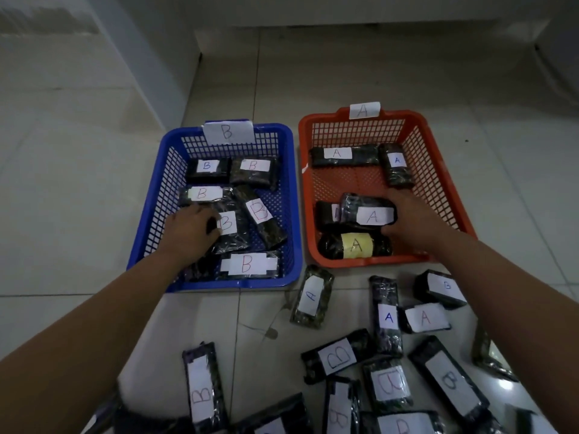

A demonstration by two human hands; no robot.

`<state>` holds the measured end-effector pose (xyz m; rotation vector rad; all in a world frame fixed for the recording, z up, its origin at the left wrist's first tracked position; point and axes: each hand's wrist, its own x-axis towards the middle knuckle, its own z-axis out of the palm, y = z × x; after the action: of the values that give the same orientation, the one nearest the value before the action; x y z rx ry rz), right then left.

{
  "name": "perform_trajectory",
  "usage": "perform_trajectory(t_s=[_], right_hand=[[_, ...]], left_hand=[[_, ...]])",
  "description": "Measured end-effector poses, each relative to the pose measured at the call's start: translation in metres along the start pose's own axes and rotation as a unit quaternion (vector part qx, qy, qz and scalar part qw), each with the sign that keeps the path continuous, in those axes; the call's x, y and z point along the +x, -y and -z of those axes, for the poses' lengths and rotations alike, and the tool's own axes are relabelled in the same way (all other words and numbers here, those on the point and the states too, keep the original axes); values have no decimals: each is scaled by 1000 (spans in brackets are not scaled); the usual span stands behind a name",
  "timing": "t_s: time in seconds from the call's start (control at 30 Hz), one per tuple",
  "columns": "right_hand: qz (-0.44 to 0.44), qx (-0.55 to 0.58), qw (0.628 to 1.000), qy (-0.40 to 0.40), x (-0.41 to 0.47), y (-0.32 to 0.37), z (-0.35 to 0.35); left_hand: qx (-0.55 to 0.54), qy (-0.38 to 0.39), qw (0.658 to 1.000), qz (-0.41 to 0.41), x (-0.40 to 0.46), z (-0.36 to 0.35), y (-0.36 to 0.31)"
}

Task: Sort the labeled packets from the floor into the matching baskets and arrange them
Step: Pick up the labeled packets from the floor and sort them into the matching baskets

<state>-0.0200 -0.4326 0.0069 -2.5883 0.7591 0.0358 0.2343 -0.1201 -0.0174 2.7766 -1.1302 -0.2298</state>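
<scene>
A blue basket (150,211) tagged B stands on the left and an orange basket (438,158) tagged A on the right. Inside the blue basket my left hand (189,228) grips a dark packet labelled B (233,236) among several other B packets. My right hand (413,219) reaches into the orange basket and holds the right end of a packet labelled A (360,211), which lies on top of other A packets. An A packet with a yellow label (354,245) lies at that basket's front.
Several dark wrapped packets labelled A or B lie scattered on the tiled floor in front of the baskets, such as an A packet (311,297) and a B packet (203,389). A white wall and a step stand behind the baskets.
</scene>
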Motion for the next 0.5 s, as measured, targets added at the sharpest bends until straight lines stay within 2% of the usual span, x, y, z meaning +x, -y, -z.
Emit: perform_trajectory(t_s=[0.13,0.23,0.3,0.37,0.43,0.5], right_hand=[[-45,-117,992,-1,5,-23,11],[-55,-267,962,19,-6,-40,8],[-57,-313,948,22,-11,-42,2],[-77,-310,947,35,-14,-38,2],[-93,-254,962,39,-17,-31,7],[-87,-156,984,-16,-22,-18,11]], left_hand=[[2,15,1000,-15,-3,6,-2],[-4,14,999,-31,-3,9,-5],[-9,27,999,-34,-4,11,-7],[-23,43,998,-49,-6,15,-9],[-41,47,995,-73,-10,20,-13],[-59,42,992,-104,-17,28,-18]])
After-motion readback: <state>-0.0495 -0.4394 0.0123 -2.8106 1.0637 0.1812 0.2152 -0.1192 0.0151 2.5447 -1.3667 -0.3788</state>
